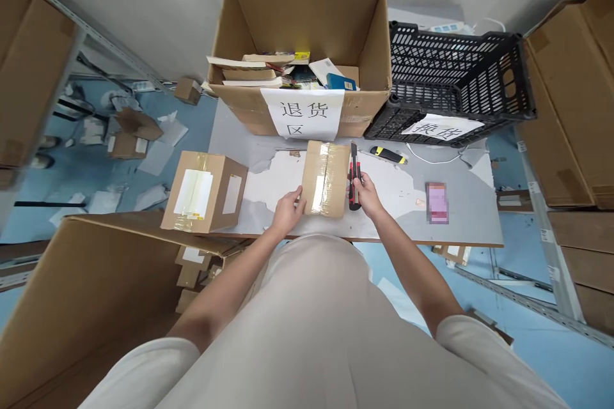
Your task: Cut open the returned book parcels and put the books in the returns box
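Observation:
A small cardboard box (334,182) with shiny clear tape down its middle lies on the table in front of me. My left hand (289,211) is closed at the box's lower left edge, thumb and fingers touching it. In my right hand (368,195) is a red and black utility knife (354,176), held along the box's right side and pointing away from me. Whether its blade is out I cannot tell. A second utility knife (388,154), yellow and black, lies on the table beyond my right hand.
A large open carton (307,19) of books stands at the back, beside a black plastic crate (455,89). A taped cardboard box (206,192) sits at the table's left end. A blurred pink phone-like object (437,202) lies right. A big open carton (96,287) stands below left.

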A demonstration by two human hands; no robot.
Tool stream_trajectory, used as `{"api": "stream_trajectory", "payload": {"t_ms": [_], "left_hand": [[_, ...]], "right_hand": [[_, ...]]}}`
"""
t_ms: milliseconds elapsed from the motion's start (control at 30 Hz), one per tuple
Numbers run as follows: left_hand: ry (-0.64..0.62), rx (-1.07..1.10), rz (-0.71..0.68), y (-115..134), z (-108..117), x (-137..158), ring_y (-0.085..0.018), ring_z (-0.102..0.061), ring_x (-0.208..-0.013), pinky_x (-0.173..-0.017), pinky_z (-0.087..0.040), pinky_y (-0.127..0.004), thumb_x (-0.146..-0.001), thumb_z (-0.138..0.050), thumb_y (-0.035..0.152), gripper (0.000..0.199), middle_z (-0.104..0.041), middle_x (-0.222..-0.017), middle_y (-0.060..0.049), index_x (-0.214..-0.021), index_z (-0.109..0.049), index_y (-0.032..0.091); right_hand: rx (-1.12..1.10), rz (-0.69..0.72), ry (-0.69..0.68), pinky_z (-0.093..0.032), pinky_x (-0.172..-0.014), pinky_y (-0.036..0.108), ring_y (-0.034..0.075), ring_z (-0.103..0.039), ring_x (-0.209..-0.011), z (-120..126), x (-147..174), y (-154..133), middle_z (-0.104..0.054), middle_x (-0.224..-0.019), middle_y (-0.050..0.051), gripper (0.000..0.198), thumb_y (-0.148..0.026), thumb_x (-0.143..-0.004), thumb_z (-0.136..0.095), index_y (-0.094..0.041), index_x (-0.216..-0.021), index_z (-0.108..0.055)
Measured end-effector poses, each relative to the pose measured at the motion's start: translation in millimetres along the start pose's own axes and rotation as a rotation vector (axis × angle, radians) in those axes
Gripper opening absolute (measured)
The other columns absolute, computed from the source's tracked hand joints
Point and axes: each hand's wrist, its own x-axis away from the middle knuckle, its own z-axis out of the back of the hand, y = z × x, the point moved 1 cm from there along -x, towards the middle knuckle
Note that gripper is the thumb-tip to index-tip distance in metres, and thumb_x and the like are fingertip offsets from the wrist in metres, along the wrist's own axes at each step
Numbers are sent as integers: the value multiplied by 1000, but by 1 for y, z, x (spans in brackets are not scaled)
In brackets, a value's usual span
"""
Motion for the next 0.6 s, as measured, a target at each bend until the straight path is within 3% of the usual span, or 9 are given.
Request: {"api": "stream_trajectory", "payload": {"t_ms": [100,233,367,467,600], "left_hand": [[14,79,32,-11,-8,9,-19,-65,-83,-68,-56,-30,-83,-52,31,50,-65,-112,-12,-129,-55,12],[34,4,-8,-11,-4,-10,-24,-62,-100,-81,-56,-38,-75,-59,29,65,-57,-125,-15,-136,-46,12],[65,-107,-145,6,8,-72,-32,-43,-130,-107,-39,-47,-75,-62,36,74,-46,-138,-20,-140,-39,8],[33,-151,-251,21,13,-126,-32,-30,-140,-114,-29,-47,-78,-60,38,74,-37,-148,-18,-142,-37,9],[-101,-210,-266,29,13,-163,-30,-49,-125,-109,-36,-41,-78,-58,31,55,-56,-130,-16,-128,-54,8]], "right_hand": [[-81,-12,33,-53,-59,29,13,-59,-70,1,-5,-3,-65,-95,2,37,-51,-84,-56,-25,-110,-54],[-123,-60,102,-53,-58,29,11,-57,-68,4,11,8,-62,-109,3,38,-50,-77,-61,-25,-104,-51],[-160,-203,132,-56,-61,30,13,-61,-76,11,56,27,-60,-116,3,42,-53,-75,-64,-26,-104,-51],[-287,-361,88,-58,-69,35,18,-67,-88,7,89,35,-61,-117,3,43,-54,-75,-66,-29,-107,-51],[-512,-439,102,-56,-83,40,21,-69,-95,-9,103,37,-67,-109,3,42,-53,-76,-68,-30,-107,-51]]}}
